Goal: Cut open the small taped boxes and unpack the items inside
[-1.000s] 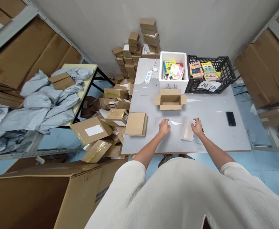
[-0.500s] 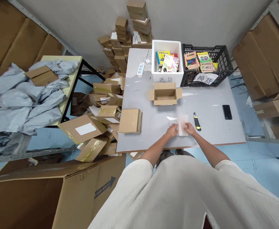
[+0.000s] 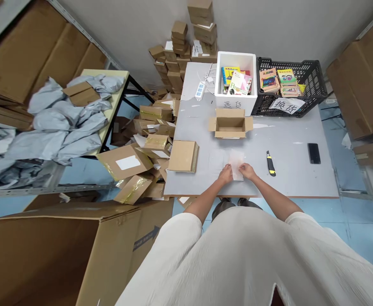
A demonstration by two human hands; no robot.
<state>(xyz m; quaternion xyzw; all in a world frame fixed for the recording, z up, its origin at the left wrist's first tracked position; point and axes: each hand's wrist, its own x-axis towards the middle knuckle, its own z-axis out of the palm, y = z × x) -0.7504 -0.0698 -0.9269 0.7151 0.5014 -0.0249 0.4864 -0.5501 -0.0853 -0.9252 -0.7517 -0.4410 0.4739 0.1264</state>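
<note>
Between my hands, near the table's front edge, lies a thin pale pinkish sheet of paper (image 3: 236, 165). My left hand (image 3: 226, 173) pinches its left edge, and my right hand (image 3: 246, 170) has its fingers closed at the right edge. What is printed on the sheet is too faint to read. To the right of my right hand rests a black and yellow utility knife (image 3: 271, 163). Beyond the sheet stands a small cardboard box (image 3: 231, 127) with its flaps spread and nothing visible inside. A closed cardboard box (image 3: 183, 156) sits left of my left hand.
A white foam box (image 3: 236, 100) and a black crate (image 3: 291, 95), both with books, stand at the table's back. A phone (image 3: 314, 153) lies at the right. Left of the table are piled cartons (image 3: 125, 159) and grey mailing bags (image 3: 55, 123). A power strip (image 3: 200, 91) lies back left.
The whole view has shifted, so the table appears further right. Both hands stay at the sheet's sides. A white scrap seen beyond my left hand no longer shows.
</note>
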